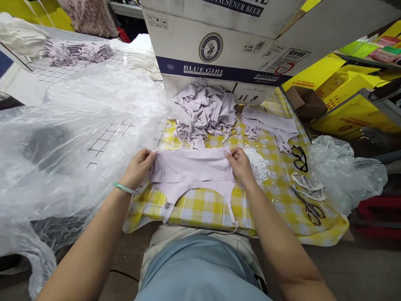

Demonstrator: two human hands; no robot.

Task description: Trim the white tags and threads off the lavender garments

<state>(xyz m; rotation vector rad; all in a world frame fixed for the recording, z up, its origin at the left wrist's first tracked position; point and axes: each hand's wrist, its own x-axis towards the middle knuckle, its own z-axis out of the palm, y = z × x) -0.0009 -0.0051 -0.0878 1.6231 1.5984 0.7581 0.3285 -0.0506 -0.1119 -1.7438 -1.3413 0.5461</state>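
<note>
A pale lilac strappy top (pixel 192 167) lies spread between my hands, its two straps pointing toward me. My left hand (pixel 139 166) pinches its left upper corner, and a green bangle circles that wrist. The opposite corner is pinched between the thumb and fingers of my right hand (pixel 242 166). Just beyond the top rises a crumpled heap of lilac garments (pixel 205 108). To its right, more lilac tops (pixel 269 121) lie flat in a small stack. A pile of small white pieces (pixel 257 163) sits beside my right hand.
A yellow checked cloth (pixel 200 205) covers the table. A large beer carton (pixel 219 46) stands behind the heap. Clear plastic sheeting (pixel 72 154) spreads over the left side. Scissors (pixel 310 209), black glasses (pixel 300 159), white straps (pixel 310 187) and a plastic bag (pixel 344 171) are at the right.
</note>
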